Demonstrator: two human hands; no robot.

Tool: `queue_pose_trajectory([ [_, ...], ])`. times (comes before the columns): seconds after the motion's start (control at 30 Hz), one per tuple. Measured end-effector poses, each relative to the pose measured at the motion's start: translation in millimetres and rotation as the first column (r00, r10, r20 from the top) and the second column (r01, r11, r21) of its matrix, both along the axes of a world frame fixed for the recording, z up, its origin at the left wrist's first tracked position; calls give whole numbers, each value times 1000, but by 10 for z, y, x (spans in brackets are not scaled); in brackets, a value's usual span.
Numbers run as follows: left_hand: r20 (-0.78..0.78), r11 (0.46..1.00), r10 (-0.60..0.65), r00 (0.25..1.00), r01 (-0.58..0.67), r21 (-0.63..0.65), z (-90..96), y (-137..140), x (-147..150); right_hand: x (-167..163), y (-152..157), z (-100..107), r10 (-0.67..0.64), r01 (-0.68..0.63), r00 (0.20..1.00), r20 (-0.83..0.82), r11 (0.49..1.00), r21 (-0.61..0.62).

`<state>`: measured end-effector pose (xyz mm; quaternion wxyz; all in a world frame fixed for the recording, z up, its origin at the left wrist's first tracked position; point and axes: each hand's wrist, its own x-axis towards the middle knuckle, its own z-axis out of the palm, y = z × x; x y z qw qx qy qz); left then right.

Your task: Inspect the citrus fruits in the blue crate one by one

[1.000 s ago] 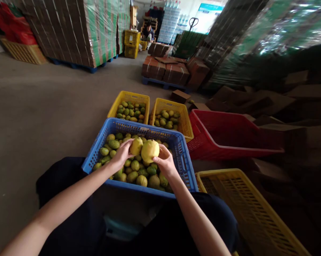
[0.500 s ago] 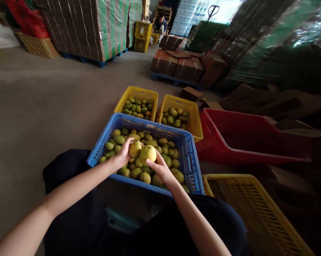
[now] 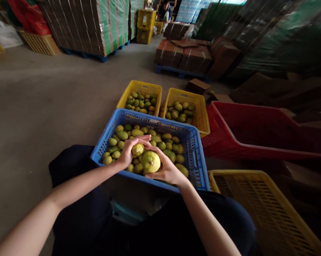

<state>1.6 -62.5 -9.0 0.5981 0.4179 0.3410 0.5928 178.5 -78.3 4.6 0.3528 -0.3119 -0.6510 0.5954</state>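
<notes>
In my right hand [image 3: 167, 167] is a large yellow-green lemon [image 3: 151, 161], gripped between thumb and fingers with one end facing me. My left hand [image 3: 128, 151] curls round a smaller yellow lemon [image 3: 137, 150], its fingers reaching across toward my right fingertips. Both hands are above a blue crate [image 3: 111, 124] that holds many yellow and green lemons [image 3: 122, 135]. The crate stands in front of my knees. Parts of the fruit below are hidden by my hands.
Behind the blue crate stand two yellow crates [image 3: 146, 84] [image 3: 203, 110] with more lemons. To the right are a red crate [image 3: 246, 145] and a yellow crate [image 3: 237, 172]. Further back are boxes on a pallet [image 3: 168, 53], wrapped stacks [image 3: 77, 28] and a person [image 3: 166, 10].
The larger lemon has turned so its end faces me and sits slightly lower. My left fingers now extend over the smaller lemon toward my right hand. The view has shifted slightly.
</notes>
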Motion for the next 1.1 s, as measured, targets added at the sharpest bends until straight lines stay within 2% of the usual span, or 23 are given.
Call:
queue_pose_trajectory([
  [0.1, -77, 999, -11, 997, 13, 38, -12, 3, -19, 16, 5, -22, 24, -24, 1000, 5, 1000, -7],
  [0.2, -88, 1000, -1, 996, 3, 14, -29, 31, -20, 4, 23, -55, 44, -46, 999, -28, 996, -79],
  [0.33, 8, 994, 15, 1000, -14, -109, -53, 92, 5, -30, 41, -106, 2, -23, 996, -89, 970, -242],
  [0.43, 109, 954, -2, 994, 35, -299, -54, 143, 33, -73, 64, -142, -180, 76, 958, -223, 910, -408],
  [0.53, 251, 833, -46, 967, 176, -524, -39, 165, 74, -107, 130, -169, -427, 186, 843, -326, 802, -568],
  [0.63, 365, 705, -75, 928, 308, -639, -36, 153, 116, -108, 220, -203, -585, 229, 748, -313, 670, -706],
  [0.7, 332, 646, -72, 941, 297, -703, -51, 143, 130, -96, 265, -230, -658, 223, 717, -229, 528, -820],
  [0.77, 231, 599, -78, 970, 231, -767, -72, 140, 130, -85, 290, -249, -701, 221, 702, -123, 380, -898],
  [0.8, 189, 579, -87, 978, 204, -790, -80, 143, 126, -81, 296, -253, -716, 228, 694, -82, 326, -918],
  [0.87, 161, 551, -92, 983, 185, -813, -84, 154, 117, -78, 305, -245, -731, 240, 682, -31, 264, -934],
  [0.97, 215, 539, -50, 975, 208, -816, -51, 175, 112, -79, 317, -201, -737, 247, 675, -12, 241, -938],
  [1.1, 292, 617, 54, 955, 198, -762, 27, 197, 114, -76, 325, -138, -780, 313, 624, -52, 310, -898],
])
